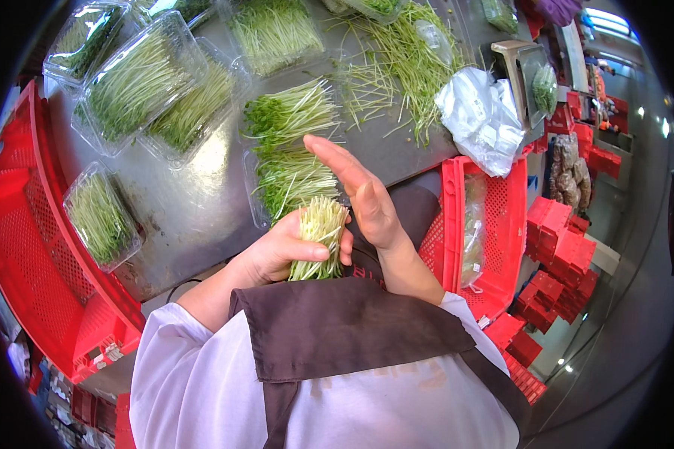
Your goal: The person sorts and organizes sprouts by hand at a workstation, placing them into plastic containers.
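Note:
My left hand [281, 247] grips a bundle of pea shoots [320, 230] against the front of the dark apron, its pale cut stem ends facing up. Beside that bundle my right hand [365, 196] is raised and flat, holding nothing, with the thumb apart from the fingers. Just beyond both hands, more shoots [292, 163] lie in a clear plastic tray [253, 191], leafy tips to the left and stems to the right. The lower part of the held bundle is hidden by my hand and the apron.
Clear boxes packed with shoots [140, 84] cover the far left of the metal table [185, 219]; one smaller box [101, 219] sits near a red crate [39, 269]. Loose shoots [410, 62], plastic bags [480, 118] and a scale [522, 78] are at right, above another red crate [500, 236].

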Action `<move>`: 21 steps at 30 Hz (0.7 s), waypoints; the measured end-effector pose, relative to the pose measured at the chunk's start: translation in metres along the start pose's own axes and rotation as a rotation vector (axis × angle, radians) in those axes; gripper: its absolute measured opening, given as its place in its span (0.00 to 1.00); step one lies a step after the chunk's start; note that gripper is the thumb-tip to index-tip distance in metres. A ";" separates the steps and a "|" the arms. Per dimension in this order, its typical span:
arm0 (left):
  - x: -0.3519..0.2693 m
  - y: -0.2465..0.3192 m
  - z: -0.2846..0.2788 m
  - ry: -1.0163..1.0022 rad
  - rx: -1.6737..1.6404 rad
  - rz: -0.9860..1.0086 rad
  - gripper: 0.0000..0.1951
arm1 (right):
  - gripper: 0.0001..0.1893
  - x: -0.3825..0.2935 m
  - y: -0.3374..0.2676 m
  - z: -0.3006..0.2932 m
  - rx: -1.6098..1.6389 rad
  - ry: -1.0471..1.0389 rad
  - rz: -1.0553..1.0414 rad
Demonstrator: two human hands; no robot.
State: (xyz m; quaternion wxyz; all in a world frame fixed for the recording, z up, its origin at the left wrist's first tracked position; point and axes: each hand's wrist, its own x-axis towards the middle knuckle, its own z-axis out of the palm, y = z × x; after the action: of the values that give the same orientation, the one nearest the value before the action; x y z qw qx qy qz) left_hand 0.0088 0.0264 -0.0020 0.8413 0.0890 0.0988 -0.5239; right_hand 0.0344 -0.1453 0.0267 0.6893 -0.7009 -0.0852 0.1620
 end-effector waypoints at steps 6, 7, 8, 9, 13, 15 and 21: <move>-0.002 0.000 0.005 0.072 0.086 0.000 0.26 | 0.42 -0.001 0.000 -0.006 0.028 -0.113 0.010; 0.000 0.001 0.004 0.086 0.087 0.042 0.26 | 0.41 -0.003 0.006 -0.004 0.135 0.042 0.011; 0.002 0.002 0.002 0.099 0.087 0.085 0.25 | 0.38 -0.004 0.006 -0.006 0.308 0.117 0.037; 0.004 0.005 0.000 0.112 0.091 0.130 0.24 | 0.38 -0.004 0.008 -0.005 0.343 0.149 0.086; 0.014 0.022 0.019 0.413 0.135 0.428 0.19 | 0.45 -0.013 0.010 0.011 0.576 0.132 0.261; 0.021 0.022 0.018 0.452 0.370 0.564 0.17 | 0.52 -0.014 0.006 0.031 0.537 0.135 0.319; 0.022 0.045 0.011 0.473 1.590 0.912 0.17 | 0.51 -0.014 -0.007 0.029 0.439 0.106 0.346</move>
State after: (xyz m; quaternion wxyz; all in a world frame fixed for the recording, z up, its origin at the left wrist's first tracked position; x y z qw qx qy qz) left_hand 0.0595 0.0248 0.0046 0.6159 0.7702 -0.1636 -0.0266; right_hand 0.0116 -0.1223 0.0357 0.7903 -0.5465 0.1089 0.2548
